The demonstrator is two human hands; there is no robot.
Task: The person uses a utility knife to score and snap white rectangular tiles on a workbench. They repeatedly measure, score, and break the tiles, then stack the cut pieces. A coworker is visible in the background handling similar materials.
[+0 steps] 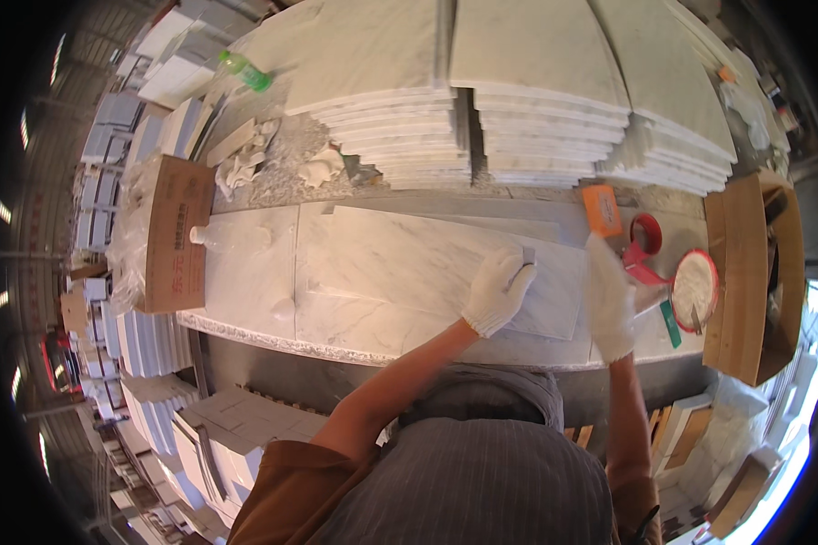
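Left hand: white knit-gloved left hand (498, 291) lies on the long white grey-veined marble slab (400, 272), fingers curled and pinched on a small thin dark-edged piece (525, 264) at the slab's far right part; what kind of piece it is cannot be told.
Right hand: white-gloved right hand (612, 304) rests palm-down at the slab's right end, fingers loosely together, holding nothing that shows.
Slab position: it lies flat on the pale stone workbench (245, 318), just in front of the person, near the bench's front edge.
Long axis: it runs left to right across the bench, tilted a little, the left end farther from the person and the right end nearer.
Facing: broad veined face up; the narrow right end points toward the round red-rimmed tub of white paste (694, 289).
Doing it well: as a judgement, the right hand should keep the slab steady while the left works the small piece flat along the edge, with even pressure so the slab does not skid on the smooth bench.
Nearby right: red tape roll (646, 234), orange rectangular block (601, 209), brown cardboard box (745, 282).
Behind: two tall stacks of white marble tiles (518, 118), well apart from the hands.
Left side: clear plastic bottle (227, 238) lying on the bench, open brown carton (177, 232), green bottle (245, 71) far back.
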